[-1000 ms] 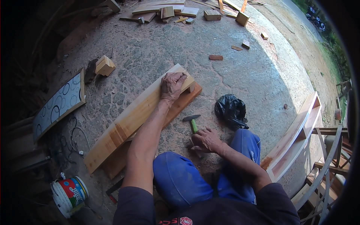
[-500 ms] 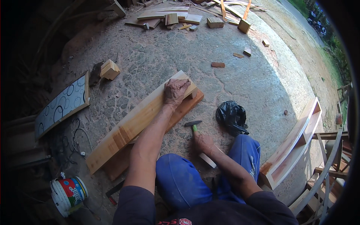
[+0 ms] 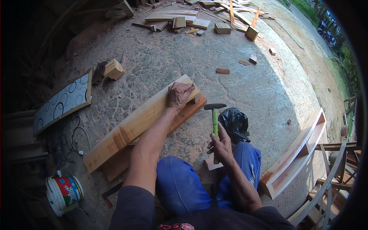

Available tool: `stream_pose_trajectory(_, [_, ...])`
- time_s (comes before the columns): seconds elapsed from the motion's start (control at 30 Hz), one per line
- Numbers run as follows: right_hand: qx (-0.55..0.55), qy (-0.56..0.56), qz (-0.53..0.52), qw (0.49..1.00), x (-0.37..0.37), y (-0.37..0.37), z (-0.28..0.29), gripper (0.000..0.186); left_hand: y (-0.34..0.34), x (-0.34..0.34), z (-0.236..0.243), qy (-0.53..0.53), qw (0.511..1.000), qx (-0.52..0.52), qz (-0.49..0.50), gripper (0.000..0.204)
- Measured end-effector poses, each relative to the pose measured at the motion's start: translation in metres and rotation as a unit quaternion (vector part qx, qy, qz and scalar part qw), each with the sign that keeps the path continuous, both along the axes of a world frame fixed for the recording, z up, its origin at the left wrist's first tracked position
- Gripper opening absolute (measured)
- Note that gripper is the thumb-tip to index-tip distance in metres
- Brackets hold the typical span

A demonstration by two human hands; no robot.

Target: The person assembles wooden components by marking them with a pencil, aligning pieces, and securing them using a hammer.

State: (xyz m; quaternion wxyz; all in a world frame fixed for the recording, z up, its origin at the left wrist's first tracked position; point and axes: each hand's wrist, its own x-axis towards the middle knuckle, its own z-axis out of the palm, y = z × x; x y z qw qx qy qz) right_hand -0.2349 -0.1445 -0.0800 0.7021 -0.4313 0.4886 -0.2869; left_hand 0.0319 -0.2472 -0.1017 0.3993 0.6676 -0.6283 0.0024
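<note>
We look down on a rough, cracked concrete floor [image 3: 153,57], shaded across the middle and sunlit along its right side, with a pile of loose timber [image 3: 172,17] at the far edge. A long open wooden frame [image 3: 291,157] lies to the right, and before us a pale board [image 3: 130,126] slants over a reddish-brown board [image 3: 184,117]. A circle-patterned panel [image 3: 63,101] is at left, a paint bucket [image 3: 65,193] nearer us, and a black plastic bag [image 3: 234,124] just beyond the right hand [image 3: 221,147]. That hand is closed around the green handle of a hammer [image 3: 215,120], its head raised. The left hand [image 3: 179,95] rests on the pale board's far end, fingers bent and drawn together; we cannot tell whether they pinch anything. A small wood offcut [image 3: 212,163] lies by the knees.
</note>
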Motion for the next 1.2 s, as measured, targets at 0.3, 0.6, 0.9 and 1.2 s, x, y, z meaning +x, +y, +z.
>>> stream_pose_trajectory(0.3, [-0.449, 0.178, 0.133, 0.866, -0.012, -0.057, 0.056, 0.066, -0.003, -0.004, 0.002, -0.020, 1.000, 0.009, -0.007, 0.022])
stream_pose_trajectory(0.6, [-0.545, 0.249, 0.136, 0.789, 0.007, -0.076, 0.093, 0.072, -0.002, -0.004, 0.002, -0.048, 0.998, 0.035, 0.002, 0.022])
stream_pose_trajectory(0.9, [-0.494, 0.322, 0.214, 0.779, 0.004, -0.092, 0.082, 0.076, -0.002, -0.009, 0.003, -0.062, 0.997, 0.047, -0.003, 0.021])
stream_pose_trajectory(1.2, [-0.433, 0.354, 0.265, 0.786, 0.009, -0.097, 0.072, 0.073, -0.003, -0.008, 0.013, -0.071, 0.994, 0.079, -0.010, 0.021])
